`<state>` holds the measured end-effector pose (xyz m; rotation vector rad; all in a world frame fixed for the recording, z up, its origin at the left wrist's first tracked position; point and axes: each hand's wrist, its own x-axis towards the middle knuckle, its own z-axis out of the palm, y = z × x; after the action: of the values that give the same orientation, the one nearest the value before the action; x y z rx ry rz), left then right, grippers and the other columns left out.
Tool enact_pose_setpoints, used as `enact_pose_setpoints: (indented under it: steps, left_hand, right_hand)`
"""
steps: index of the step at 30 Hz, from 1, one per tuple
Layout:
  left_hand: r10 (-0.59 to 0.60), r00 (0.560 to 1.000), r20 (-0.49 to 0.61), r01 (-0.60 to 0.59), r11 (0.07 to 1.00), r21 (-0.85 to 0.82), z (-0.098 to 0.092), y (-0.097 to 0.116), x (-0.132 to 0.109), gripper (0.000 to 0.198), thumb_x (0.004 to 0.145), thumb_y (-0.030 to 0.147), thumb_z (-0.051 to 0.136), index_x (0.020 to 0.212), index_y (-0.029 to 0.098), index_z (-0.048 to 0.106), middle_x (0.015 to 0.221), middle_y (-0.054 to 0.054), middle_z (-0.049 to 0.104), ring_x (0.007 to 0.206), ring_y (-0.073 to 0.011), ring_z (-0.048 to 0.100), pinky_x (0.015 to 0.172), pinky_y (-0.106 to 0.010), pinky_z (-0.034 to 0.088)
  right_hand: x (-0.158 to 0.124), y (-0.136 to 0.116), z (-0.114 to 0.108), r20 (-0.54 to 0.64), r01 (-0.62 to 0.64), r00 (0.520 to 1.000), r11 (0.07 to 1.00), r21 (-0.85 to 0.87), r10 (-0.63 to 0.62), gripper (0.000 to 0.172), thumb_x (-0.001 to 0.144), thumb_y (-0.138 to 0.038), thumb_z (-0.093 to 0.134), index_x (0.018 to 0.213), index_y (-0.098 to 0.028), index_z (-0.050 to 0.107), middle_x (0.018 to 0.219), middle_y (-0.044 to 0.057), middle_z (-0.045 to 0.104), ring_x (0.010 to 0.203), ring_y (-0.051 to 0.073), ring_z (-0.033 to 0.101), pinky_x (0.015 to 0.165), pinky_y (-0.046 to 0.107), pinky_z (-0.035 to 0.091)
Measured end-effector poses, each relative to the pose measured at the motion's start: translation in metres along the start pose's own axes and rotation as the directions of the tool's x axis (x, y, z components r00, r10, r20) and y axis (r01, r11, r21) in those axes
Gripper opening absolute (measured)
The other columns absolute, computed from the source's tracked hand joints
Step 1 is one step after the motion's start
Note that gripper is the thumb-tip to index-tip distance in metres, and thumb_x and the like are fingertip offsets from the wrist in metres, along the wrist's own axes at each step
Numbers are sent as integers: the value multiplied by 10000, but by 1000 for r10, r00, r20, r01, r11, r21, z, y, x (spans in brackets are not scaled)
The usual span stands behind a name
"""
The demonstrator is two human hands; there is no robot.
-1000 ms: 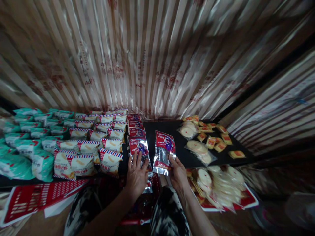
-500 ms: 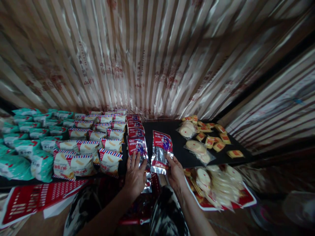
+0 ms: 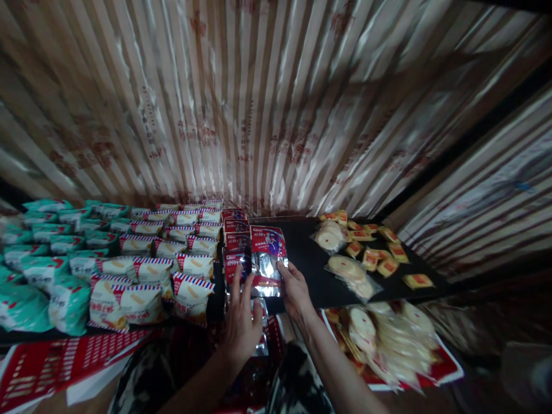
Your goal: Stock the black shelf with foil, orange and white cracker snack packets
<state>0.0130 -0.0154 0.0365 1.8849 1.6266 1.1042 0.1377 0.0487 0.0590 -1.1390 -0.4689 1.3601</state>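
Note:
A red and silver snack packet [image 3: 267, 244] with a blue figure printed on it is pinched at its lower right edge by my right hand [image 3: 296, 292]. It lies right beside a column of matching snack packets [image 3: 236, 242] on the black shelf [image 3: 307, 244]. My left hand [image 3: 241, 325] has its fingers stretched out, with the fingertips over the front packet of that column. Whether they press on it is hard to tell. Below my left hand, another silver packet [image 3: 261, 329] shows partly, its rest hidden in shadow.
Rows of white snack bags [image 3: 190, 293] and green snack bags [image 3: 69, 302] fill the shelf's left. Round wafers in clear bags [image 3: 347, 269] and small yellow packs [image 3: 382, 261] lie right. A red basket [image 3: 56, 359] and a loaded red tray [image 3: 448, 376] sit below. Striped sheeting [image 3: 259, 115] hangs behind.
My right hand has brought the packet leftward, from apart to right against the column. My left hand has shifted slightly down, and its fingers have spread a little. The view has tilted slightly.

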Motion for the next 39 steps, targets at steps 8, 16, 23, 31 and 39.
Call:
enact_pose_setpoints:
  steps: [8, 16, 23, 31, 39]
  left_hand:
    - [19, 993, -116, -21, 1000, -9, 21, -7, 17, 475, 831, 107, 344, 1295, 176, 419, 1478, -102, 265, 1371, -208, 231, 1092, -409, 321]
    - [-11, 975, -220, 18, 999, 30, 33, -13, 75, 448, 784, 64, 373, 1211, 120, 498, 1410, -126, 380, 1379, -240, 198, 1121, -464, 256]
    - [-135, 967, -218, 154, 985, 73, 33, -18, 126, 421, 744, 68, 398, 1134, 70, 554, 1347, -170, 442, 1361, -276, 239, 1114, -468, 255]
    - [-203, 959, -198, 230, 965, 127, 34, -26, 141, 436, 745, 90, 408, 1164, 82, 526, 1320, -169, 469, 1341, -263, 289, 1098, -433, 275]
    - [-199, 962, -187, 230, 960, 160, 37, -32, 148, 396, 730, 72, 412, 1100, 55, 551, 1294, -210, 478, 1331, -302, 299, 1083, -472, 289]
  right_hand:
    - [32, 10, 20, 37, 43, 999, 993, -108, -39, 344, 539, -395, 766, 781, -206, 610, 603, -37, 652, 521, 131, 570, 504, 228, 431]
    - [93, 11, 57, 53, 168, 986, 910, -380, -160, 275, 626, -413, 660, 797, -199, 635, 644, -18, 661, 552, 138, 572, 515, 236, 430]
    - [141, 9, 81, 68, 256, 950, 633, -730, -306, 274, 721, -294, 588, 964, -183, 651, 801, 30, 683, 784, 196, 617, 717, 284, 454]
    - [149, 5, 99, 208, 245, 952, 151, -958, -225, 330, 845, -272, 459, 1142, -250, 600, 1069, 26, 674, 987, 160, 617, 814, 230, 444]
    - [143, 6, 102, 210, 227, 955, 61, -972, -208, 313, 841, -285, 458, 1091, -251, 644, 1095, 62, 667, 981, 185, 624, 797, 256, 457]
